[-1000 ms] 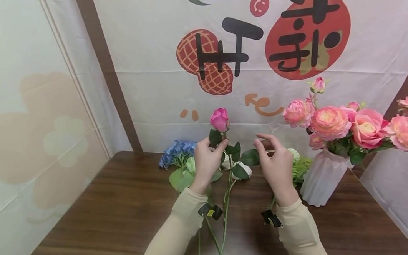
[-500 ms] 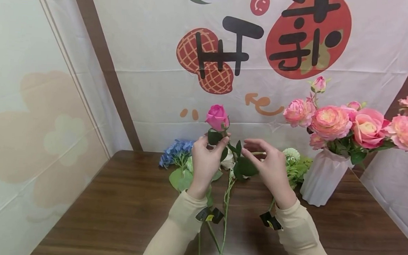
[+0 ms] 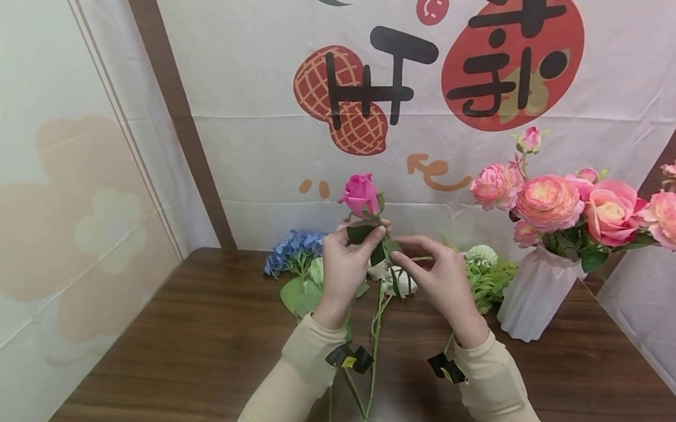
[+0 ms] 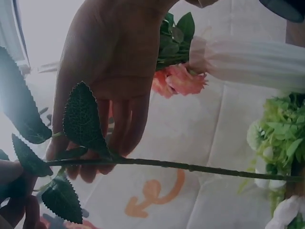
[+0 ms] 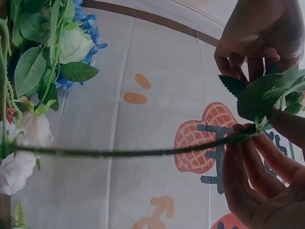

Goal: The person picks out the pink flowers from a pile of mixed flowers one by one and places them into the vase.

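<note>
A pink rose (image 3: 360, 195) stands roughly upright in the head view, its bloom above both hands. My left hand (image 3: 342, 272) pinches its stem just under the bloom. Beside it and a little lower, my right hand (image 3: 448, 282) pinches the same rose where its leaves join the stem. In the right wrist view a broad leaf (image 5: 267, 93) lies close to the right thumb, and the bare stem (image 5: 133, 153) runs away to the left. Toothed leaves (image 4: 86, 117) overlap the right hand in the left wrist view, which shows only fingertips of the left hand.
A white vase (image 3: 536, 298) with pink flowers (image 3: 549, 202) stands at the right. Blue hydrangea (image 3: 294, 252), white flowers (image 3: 399, 281), a pale green pompom bloom (image 3: 481, 255) and fern (image 3: 491, 284) lie along the back of the brown table (image 3: 210, 344), before a printed cloth.
My right hand has moved left and slightly down, from apart from the rose to pinching its leafy stem. The left hand keeps its hold; the bloom has turned and shifted slightly left.
</note>
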Action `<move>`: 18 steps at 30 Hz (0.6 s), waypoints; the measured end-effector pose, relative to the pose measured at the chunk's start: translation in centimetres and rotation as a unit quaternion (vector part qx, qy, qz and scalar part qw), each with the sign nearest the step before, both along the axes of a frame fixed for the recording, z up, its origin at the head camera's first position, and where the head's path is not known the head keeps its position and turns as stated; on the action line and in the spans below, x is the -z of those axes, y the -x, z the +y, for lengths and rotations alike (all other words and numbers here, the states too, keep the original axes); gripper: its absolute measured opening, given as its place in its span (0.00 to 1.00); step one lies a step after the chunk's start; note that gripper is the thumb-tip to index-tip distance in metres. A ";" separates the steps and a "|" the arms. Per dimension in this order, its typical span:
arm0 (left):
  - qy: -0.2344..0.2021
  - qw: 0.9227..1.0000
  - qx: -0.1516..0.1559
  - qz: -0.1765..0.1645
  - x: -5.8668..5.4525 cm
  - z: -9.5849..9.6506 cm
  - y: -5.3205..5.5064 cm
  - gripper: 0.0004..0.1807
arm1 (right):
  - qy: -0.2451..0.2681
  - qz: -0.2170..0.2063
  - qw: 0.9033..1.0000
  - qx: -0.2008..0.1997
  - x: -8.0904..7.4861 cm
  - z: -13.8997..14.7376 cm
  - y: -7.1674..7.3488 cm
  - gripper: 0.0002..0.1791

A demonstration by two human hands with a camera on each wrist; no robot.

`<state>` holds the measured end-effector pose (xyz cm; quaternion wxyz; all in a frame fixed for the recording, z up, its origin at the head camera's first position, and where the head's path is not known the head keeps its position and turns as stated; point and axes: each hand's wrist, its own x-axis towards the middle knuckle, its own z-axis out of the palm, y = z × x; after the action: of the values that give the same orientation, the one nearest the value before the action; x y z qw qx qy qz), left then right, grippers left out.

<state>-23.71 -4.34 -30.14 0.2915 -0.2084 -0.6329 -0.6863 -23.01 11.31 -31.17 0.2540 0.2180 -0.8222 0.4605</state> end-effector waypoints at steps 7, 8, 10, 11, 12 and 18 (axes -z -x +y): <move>-0.052 0.996 0.066 -0.013 0.3 0.3 0.4 0.10 | -0.002 0.017 1.000 0.018 -0.1 -0.1 -0.1 0.14; -0.058 0.995 0.073 -0.017 0.3 0.3 0.5 0.10 | -0.003 0.016 1.000 0.023 -0.1 0.0 -0.1 0.14; -0.069 0.994 0.086 -0.026 0.5 0.5 0.7 0.10 | -0.007 0.016 0.999 0.031 -0.1 0.0 -0.2 0.14; -0.074 0.992 0.093 -0.032 0.6 0.5 0.7 0.11 | -0.007 0.016 0.999 0.034 -0.1 0.1 -0.2 0.14; -0.078 0.991 0.099 -0.038 0.7 0.6 0.8 0.11 | -0.007 0.018 0.999 0.037 -0.1 0.1 -0.2 0.13; -0.081 0.990 0.104 -0.049 1.1 1.0 1.0 0.11 | -0.013 0.058 0.996 0.059 -0.1 0.4 -0.2 0.11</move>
<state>-24.67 -3.39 -31.21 0.2035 -0.2149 -0.5635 -0.7713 -22.76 11.74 -31.03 0.3251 0.1983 -0.8235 0.4206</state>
